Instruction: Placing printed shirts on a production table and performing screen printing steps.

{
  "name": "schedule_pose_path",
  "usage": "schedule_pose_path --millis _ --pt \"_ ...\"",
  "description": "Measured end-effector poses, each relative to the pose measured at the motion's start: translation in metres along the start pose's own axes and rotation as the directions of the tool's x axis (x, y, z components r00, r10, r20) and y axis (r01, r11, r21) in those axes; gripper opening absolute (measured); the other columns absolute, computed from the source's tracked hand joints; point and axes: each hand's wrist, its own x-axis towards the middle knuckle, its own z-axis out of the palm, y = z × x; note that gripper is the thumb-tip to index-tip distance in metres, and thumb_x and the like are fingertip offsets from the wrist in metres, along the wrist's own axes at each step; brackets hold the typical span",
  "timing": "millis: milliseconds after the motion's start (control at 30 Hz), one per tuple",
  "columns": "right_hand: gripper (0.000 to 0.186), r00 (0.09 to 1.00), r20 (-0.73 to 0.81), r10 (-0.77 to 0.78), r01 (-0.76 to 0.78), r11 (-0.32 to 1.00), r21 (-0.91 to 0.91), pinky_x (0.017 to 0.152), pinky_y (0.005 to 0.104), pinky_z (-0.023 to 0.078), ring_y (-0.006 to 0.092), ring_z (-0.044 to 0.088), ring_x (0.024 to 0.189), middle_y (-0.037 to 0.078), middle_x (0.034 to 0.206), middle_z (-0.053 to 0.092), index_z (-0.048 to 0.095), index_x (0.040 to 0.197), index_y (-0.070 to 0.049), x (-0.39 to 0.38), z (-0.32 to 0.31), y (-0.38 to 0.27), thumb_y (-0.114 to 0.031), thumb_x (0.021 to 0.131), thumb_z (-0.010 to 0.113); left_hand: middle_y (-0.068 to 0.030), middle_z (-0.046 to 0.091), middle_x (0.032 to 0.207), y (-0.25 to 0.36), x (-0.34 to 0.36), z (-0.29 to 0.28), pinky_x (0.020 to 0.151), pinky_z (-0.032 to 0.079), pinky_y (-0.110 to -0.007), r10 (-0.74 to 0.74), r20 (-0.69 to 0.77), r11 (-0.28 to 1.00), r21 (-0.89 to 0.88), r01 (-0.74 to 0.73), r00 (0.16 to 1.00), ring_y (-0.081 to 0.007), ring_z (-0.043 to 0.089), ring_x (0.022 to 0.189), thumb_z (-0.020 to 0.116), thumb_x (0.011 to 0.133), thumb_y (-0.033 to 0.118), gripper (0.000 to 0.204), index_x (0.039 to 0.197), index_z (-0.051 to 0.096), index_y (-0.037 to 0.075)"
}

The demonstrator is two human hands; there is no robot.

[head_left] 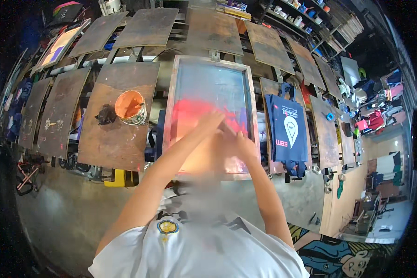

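Note:
A wood-rimmed printing screen (172,92) lies in front of me, its mesh grey-blue at the far end. Red ink (190,109) is spread across its middle, with orange and purple patches nearer me. Over the red area, my left hand (211,120) is closed and angled toward the right. Just nearer and to its right, my right hand (242,142) is also closed. The two hands almost meet, and a blurred band covers part of them, so what lies between their fingers cannot be made out.
Left of the screen, an ink tub (130,107) with orange ink and a dark crumpled lump (106,114) stand on a brown board (111,143). Dark blue printed tote bags (288,127) lie on a board at right. Further boards line up behind; shelves (296,16) hold bottles.

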Motion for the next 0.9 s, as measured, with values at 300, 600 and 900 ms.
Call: schedule_pose_path --millis 300,600,900 --pt "0.054 0.989 -0.137 0.049 -0.036 0.995 0.097 0.068 0.0477 0.056 0.0376 0.068 0.083 0.019 0.095 0.064 0.052 0.106 -0.005 -0.007 0.018 -0.063 -0.044 0.077 0.075 -0.0083 0.062 0.116 -0.041 -0.043 -0.018 0.096 0.044 -0.045 -0.020 -0.024 0.997 -0.076 0.018 1.000 -0.0304 0.052 0.117 0.086 0.061 0.040 0.070 0.117 0.058 0.009" --pt "0.052 0.964 -0.036 -0.263 0.265 0.957 0.117 0.079 0.0480 0.054 0.0351 0.064 0.099 0.014 0.103 0.065 0.052 0.115 -0.009 0.044 0.028 -0.118 -0.035 0.076 0.076 -0.0097 0.064 0.108 -0.063 -0.140 -0.062 0.092 0.042 -0.044 -0.375 -0.145 0.926 -0.017 0.377 0.915 -0.0323 0.055 0.105 0.082 0.066 0.045 0.063 0.112 0.058 0.009" --pt "0.050 0.815 0.099 -0.571 0.572 0.820 0.021 0.086 0.0518 0.050 0.0340 0.065 0.100 0.015 0.105 0.067 0.062 0.106 -0.012 0.081 0.017 -0.123 -0.049 0.074 0.073 -0.0134 0.062 0.099 -0.021 -0.183 -0.043 0.082 0.043 -0.049 -0.537 -0.381 0.831 -0.085 0.550 0.753 -0.0356 0.054 0.098 0.078 0.070 0.048 0.059 0.102 0.057 0.004"
